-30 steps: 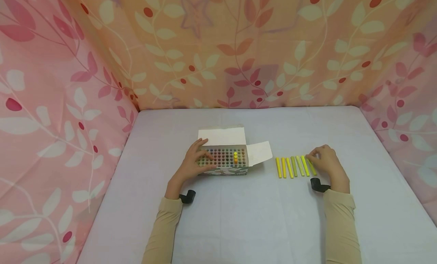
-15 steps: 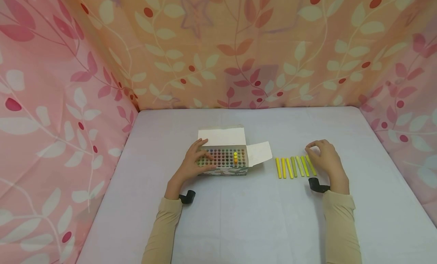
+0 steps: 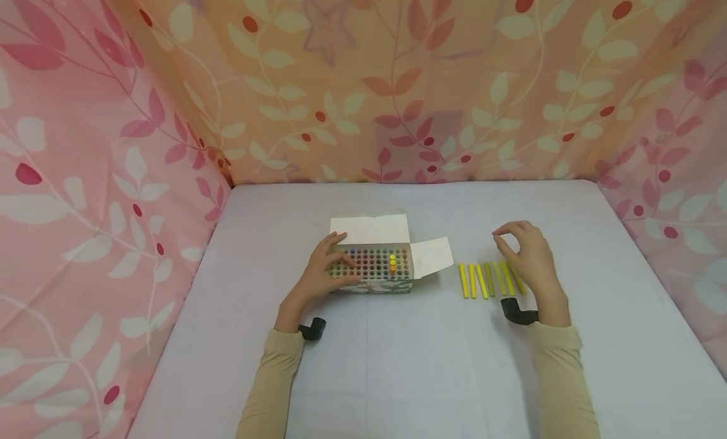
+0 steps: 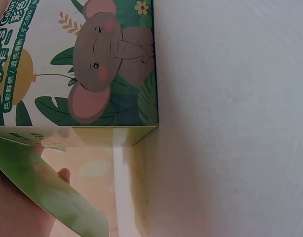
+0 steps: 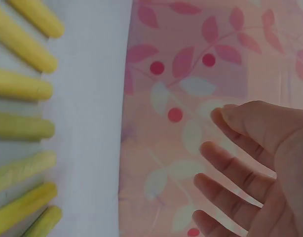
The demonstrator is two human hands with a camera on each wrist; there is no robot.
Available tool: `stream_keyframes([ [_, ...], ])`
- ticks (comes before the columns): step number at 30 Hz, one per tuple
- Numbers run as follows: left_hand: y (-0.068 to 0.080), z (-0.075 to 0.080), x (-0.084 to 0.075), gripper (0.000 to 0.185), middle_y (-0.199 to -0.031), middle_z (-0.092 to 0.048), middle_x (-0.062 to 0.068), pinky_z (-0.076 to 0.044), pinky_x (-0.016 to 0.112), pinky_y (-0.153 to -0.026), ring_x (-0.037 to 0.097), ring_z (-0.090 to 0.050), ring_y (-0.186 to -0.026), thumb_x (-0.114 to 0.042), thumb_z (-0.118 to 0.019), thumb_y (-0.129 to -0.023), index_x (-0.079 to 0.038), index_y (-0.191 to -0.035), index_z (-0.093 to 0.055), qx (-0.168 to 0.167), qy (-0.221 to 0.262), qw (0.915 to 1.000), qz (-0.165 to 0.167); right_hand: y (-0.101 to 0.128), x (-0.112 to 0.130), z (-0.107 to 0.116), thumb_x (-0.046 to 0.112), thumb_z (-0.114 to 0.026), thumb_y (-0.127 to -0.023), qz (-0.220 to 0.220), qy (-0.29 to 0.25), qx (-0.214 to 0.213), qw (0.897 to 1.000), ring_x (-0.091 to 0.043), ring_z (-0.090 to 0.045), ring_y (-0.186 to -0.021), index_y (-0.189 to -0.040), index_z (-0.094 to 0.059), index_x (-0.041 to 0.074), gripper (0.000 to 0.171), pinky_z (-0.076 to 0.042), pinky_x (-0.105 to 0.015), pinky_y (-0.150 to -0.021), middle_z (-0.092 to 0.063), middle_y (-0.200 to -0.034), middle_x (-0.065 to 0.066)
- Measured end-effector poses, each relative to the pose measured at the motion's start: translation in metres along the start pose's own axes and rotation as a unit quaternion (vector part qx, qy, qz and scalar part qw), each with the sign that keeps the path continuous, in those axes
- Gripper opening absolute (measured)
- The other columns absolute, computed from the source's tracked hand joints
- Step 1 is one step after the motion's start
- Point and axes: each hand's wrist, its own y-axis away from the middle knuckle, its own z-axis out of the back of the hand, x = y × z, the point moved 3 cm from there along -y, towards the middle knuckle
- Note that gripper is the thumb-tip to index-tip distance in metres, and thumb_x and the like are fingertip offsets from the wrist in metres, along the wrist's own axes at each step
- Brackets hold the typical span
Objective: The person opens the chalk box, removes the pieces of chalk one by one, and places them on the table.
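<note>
My left hand [image 3: 319, 272] holds the left end of an open chalk box [image 3: 372, 287], thumb along the front edge and fingers reaching over the top. Inside, chalk sticks stand in a grid, and a few yellow and orange ones [image 3: 392, 263] stick up higher. The left wrist view shows the box's printed elephant side [image 4: 99, 64]. My right hand [image 3: 532, 256] hovers over the right part of a row of yellow and yellow-green chalk sticks [image 3: 472, 281]. In the right wrist view its thumb and forefinger meet at the tips with nothing between them, the other fingers extended.
The box's white back lid [image 3: 369, 229] stands raised, and a side flap [image 3: 433, 257] juts right towards the chalk row. A white cloth [image 3: 397, 363] covers the table. Floral curtains [image 3: 363, 98] hang behind it and at both sides.
My right hand has come away from the rightmost chalk stick, moving up and left over the row. The left hand and the box stay in place.
</note>
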Motion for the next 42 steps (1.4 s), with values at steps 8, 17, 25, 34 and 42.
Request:
stream_keyframes([
  [8, 0.002, 0.001, -0.002, 0.030, -0.150, -0.027, -0.002, -0.012, 0.062, -0.108, 0.021, -0.009, -0.143, -0.051, -0.074, -0.072, -0.026, -0.087, -0.066, 0.001, -0.001, 1.0000, -0.004, -0.001, 0.036, -0.008, 0.011, -0.065, -0.086, 0.077, -0.060, -0.018, 0.995, -0.033, -0.048, -0.109, -0.098, -0.066, 0.007, 0.013, -0.039, -0.054, -0.091, -0.057, -0.113, -0.013],
  [17, 0.002, 0.002, -0.003, 0.029, -0.150, -0.028, -0.001, -0.013, 0.063, -0.108, 0.023, -0.010, -0.143, -0.051, -0.074, -0.072, -0.026, -0.086, -0.066, -0.004, -0.002, 1.0000, -0.007, -0.007, 0.082, -0.029, 0.013, -0.068, -0.085, 0.139, -0.089, -0.004, 0.986, -0.030, -0.051, -0.106, -0.095, -0.067, 0.010, 0.011, -0.041, -0.051, -0.089, -0.059, -0.110, -0.009],
  [25, 0.002, 0.001, -0.002, 0.029, -0.150, -0.028, -0.002, -0.014, 0.062, -0.108, 0.022, -0.010, -0.143, -0.053, -0.073, -0.073, -0.028, -0.086, -0.065, -0.004, -0.002, 1.0000, -0.008, -0.013, 0.108, -0.051, 0.015, -0.069, -0.084, 0.169, -0.109, 0.023, 0.979, -0.028, -0.052, -0.104, -0.095, -0.067, 0.012, 0.012, -0.039, -0.051, -0.086, -0.060, -0.109, -0.006],
  [34, 0.001, 0.001, -0.002, 0.031, -0.150, -0.029, 0.001, -0.014, 0.064, -0.107, 0.025, -0.011, -0.142, -0.054, -0.072, -0.072, -0.027, -0.085, -0.066, -0.006, 0.000, 1.0000, -0.008, -0.015, 0.123, -0.078, 0.017, -0.068, -0.085, 0.170, -0.112, 0.087, 0.975, -0.027, -0.051, -0.106, -0.095, -0.069, 0.012, 0.011, -0.039, -0.051, -0.091, -0.060, -0.110, -0.006],
  [42, 0.001, 0.001, -0.003, 0.030, -0.150, -0.028, -0.002, -0.013, 0.062, -0.109, 0.022, -0.009, -0.143, -0.052, -0.073, -0.073, -0.026, -0.086, -0.067, -0.003, 0.002, 1.0000, -0.002, -0.012, 0.126, -0.097, 0.016, -0.067, -0.086, 0.185, -0.065, 0.124, 0.973, -0.027, -0.048, -0.112, -0.097, -0.070, 0.015, 0.012, -0.036, -0.053, -0.096, -0.057, -0.115, -0.005],
])
